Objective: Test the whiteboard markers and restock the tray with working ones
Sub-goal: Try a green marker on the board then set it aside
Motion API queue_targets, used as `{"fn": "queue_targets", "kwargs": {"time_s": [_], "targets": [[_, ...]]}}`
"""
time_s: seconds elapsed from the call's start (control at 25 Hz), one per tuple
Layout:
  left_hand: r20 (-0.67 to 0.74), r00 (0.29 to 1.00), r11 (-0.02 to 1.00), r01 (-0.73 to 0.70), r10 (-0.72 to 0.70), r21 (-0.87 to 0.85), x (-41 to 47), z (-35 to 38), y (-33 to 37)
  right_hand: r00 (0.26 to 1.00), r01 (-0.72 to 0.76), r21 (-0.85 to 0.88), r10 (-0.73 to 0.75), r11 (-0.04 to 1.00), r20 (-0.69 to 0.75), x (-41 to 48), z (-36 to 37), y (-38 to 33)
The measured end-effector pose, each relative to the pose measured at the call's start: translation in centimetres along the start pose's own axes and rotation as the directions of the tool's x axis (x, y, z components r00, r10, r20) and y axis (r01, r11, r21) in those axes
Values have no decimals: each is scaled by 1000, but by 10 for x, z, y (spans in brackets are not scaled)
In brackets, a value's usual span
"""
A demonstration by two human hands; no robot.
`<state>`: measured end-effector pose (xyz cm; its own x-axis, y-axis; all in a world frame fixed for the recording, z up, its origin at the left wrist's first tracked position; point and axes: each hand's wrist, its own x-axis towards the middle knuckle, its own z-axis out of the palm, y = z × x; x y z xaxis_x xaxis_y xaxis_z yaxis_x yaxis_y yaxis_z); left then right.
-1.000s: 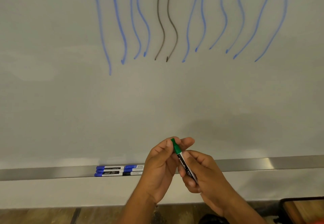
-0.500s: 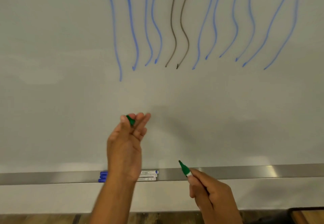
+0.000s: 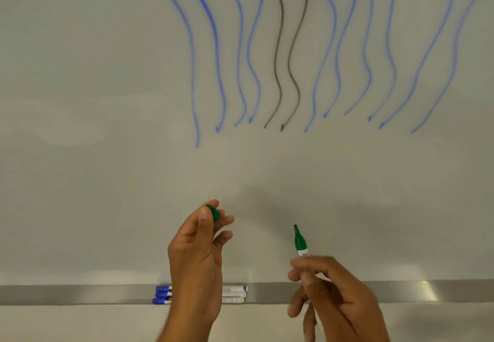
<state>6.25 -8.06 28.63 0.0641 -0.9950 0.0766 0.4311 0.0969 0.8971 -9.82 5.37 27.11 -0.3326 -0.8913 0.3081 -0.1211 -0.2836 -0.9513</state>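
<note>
My right hand (image 3: 331, 296) grips an uncapped green marker (image 3: 300, 241), its dark tip pointing up close to the whiteboard (image 3: 107, 74). My left hand (image 3: 197, 258) is raised in front of the board and pinches the green cap (image 3: 213, 212) between thumb and fingertips. Three blue-capped markers (image 3: 162, 294) lie side by side in the metal tray (image 3: 66, 295) under the board, their middles hidden behind my left wrist.
Several wavy blue test lines (image 3: 213, 47) and two dark ones (image 3: 288, 47) run down the upper board. The lower board around my hands is unmarked. The tray stretches the full width of the view.
A second ago both hands held the capped green marker together. The cap came off with my left hand, which rose to the left. My right hand has lifted the bare tip toward the board.
</note>
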Motion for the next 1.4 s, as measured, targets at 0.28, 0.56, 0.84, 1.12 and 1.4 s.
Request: {"fn": "queue_targets", "kwargs": {"time_s": [0.28, 0.56, 0.84, 1.12, 1.4], "targets": [[-95, 873, 877, -469, 478, 103, 59, -15, 67, 889, 458, -162, -455, 874, 56, 68, 25, -77], [141, 293, 189, -849, 946, 493, 160, -12, 205, 615, 759, -175, -779, 627, -122, 163, 89, -202], [291, 91, -93, -822, 952, 562, 235, -11, 245, 464, 698, -515, -862, 498, -205, 237, 140, -251], [267, 21, -144, -800, 964, 583, 253, -15, 237, 384, 583, -737, -915, 341, -120, 246, 161, -238], [391, -30, -285, -735, 920, 615, 258, -14, 235, 480, 474, -864, -872, 167, 95, 181, 156, -103]]}}
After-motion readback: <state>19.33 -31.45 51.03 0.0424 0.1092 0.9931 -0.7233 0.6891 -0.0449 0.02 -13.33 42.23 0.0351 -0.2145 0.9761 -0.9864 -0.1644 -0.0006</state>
